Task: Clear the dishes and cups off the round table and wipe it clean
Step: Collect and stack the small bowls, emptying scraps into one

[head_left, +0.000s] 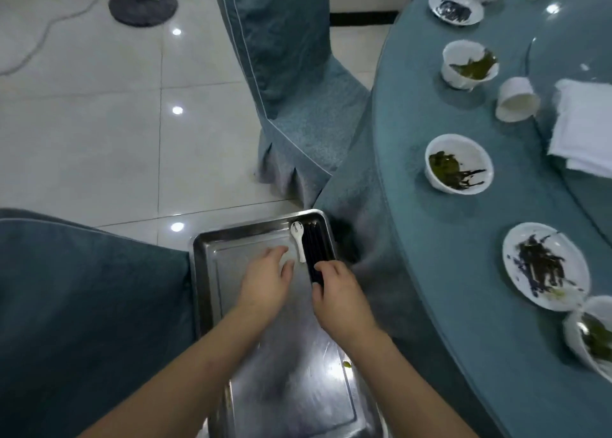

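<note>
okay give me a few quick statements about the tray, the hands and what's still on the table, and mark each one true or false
1. The right hand grips the black chopsticks on the metal tray. True.
2. A white spoon lies beside the chopsticks on the tray. True.
3. The left hand holds a bowl. False: it holds nothing, fingers relaxed over the tray.
4. The round table is already cleared. False: dirty bowls, such as one with green leftovers, remain on it.
5. The paper cup stands upright. False: it lies on its side.
</note>
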